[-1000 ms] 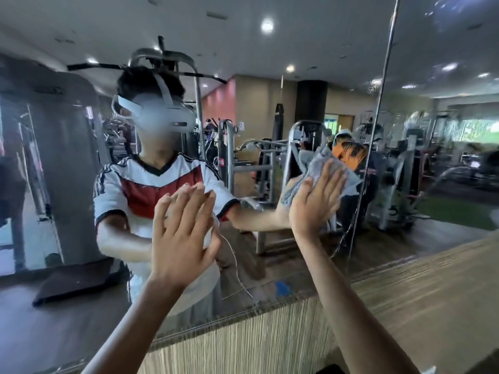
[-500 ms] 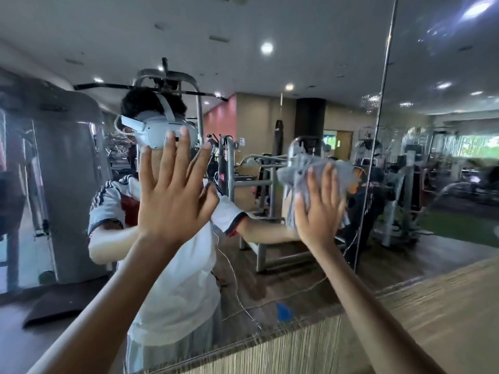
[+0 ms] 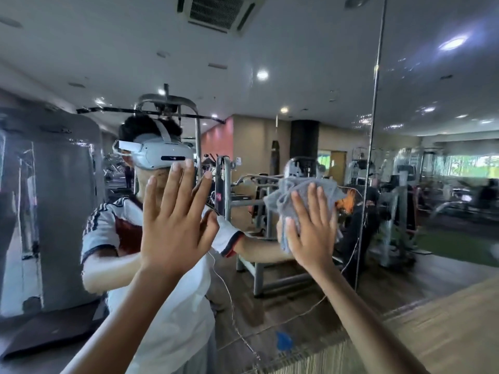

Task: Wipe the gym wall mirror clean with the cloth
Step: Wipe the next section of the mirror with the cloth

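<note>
- Currently the right hand (image 3: 313, 228) is pressing the crumpled grey cloth (image 3: 283, 201) against the large gym wall mirror (image 3: 297, 63). Its fingers are lying straight and slightly apart over the fabric, not curling round it.
- The cloth is sitting at mid height on the glass, just left of the thin vertical seam (image 3: 374, 130) between two mirror panels.
- The left hand (image 3: 175, 220) is resting flat near the glass to the left, with its fingers straight and spread, holding nothing. It seems to be bracing there, though actual contact cannot be confirmed.
- Wiping appears to be under way rather than finishing, since the cloth is covering only a small patch of a very wide surface.
- Pale specks and streaks (image 3: 405, 68) are showing high on the right panel, beside the seam, so that area probably needs a pass.
- Hazy smears (image 3: 27, 163) are also showing at the far left.
- Which parts are already clean cannot be told. The upper glass, the right panel and the left edge all look like work left to do.
</note>
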The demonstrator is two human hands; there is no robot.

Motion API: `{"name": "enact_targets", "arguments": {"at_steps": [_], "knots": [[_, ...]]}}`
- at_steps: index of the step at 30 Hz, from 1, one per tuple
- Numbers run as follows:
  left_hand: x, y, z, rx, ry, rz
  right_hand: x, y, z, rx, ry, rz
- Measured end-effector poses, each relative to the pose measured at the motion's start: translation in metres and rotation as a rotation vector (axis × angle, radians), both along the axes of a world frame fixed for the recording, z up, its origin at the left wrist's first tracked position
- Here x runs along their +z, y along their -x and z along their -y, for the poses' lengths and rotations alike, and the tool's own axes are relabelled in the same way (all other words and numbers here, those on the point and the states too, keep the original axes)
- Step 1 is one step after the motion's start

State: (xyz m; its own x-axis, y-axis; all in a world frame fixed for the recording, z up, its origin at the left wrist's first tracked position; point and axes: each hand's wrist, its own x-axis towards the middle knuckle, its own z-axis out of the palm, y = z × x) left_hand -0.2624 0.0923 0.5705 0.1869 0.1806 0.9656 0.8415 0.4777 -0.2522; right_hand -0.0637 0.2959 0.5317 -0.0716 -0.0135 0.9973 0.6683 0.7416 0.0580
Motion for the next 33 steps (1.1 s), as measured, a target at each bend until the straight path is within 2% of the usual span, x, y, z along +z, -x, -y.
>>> {"name": "enact_targets", "arguments": {"at_steps": [3,5,8,12,14,16,18,20,22,24,30,31,33], "knots": [[-0.001,-0.002,-0.003,0.010,-0.013,0.009,0.056,0.011,-0.011,0.016,0.241,-0.324],[-0.001,-0.002,-0.004,0.009,-0.022,0.014,0.096,0.025,-0.001,0.012,0.320,-0.419],[0.004,-0.002,-0.004,-0.008,-0.052,0.030,0.111,0.045,0.031,-0.032,0.247,-0.279],[0.017,-0.004,-0.003,-0.023,-0.078,0.065,0.059,0.037,0.042,-0.012,-0.031,0.097],[0.026,-0.001,0.000,-0.016,-0.063,0.058,0.035,0.015,0.024,-0.023,-0.100,0.196],[0.038,0.003,0.003,-0.003,-0.023,0.010,0.038,-0.002,0.004,-0.017,0.008,0.074],[0.058,0.006,0.006,0.020,0.010,-0.020,0.077,0.001,-0.003,0.030,0.218,-0.177],[0.083,0.006,0.006,0.044,0.030,-0.036,0.130,0.015,0.006,0.047,0.315,-0.330],[0.107,0.003,0.004,0.060,0.018,-0.054,0.170,0.031,0.021,0.027,0.297,-0.265],[0.130,0.000,0.003,0.064,0.008,-0.068,0.185,0.045,0.035,0.009,0.189,-0.167],[0.175,0.010,0.012,0.086,0.076,-0.106,0.121,0.025,0.019,-0.004,-0.139,0.156],[0.182,0.013,0.014,0.093,0.089,-0.139,0.119,0.014,0.008,-0.001,-0.147,0.173],[0.200,0.018,0.019,0.126,0.104,-0.200,0.140,0.003,-0.011,-0.010,-0.079,0.063]]}}
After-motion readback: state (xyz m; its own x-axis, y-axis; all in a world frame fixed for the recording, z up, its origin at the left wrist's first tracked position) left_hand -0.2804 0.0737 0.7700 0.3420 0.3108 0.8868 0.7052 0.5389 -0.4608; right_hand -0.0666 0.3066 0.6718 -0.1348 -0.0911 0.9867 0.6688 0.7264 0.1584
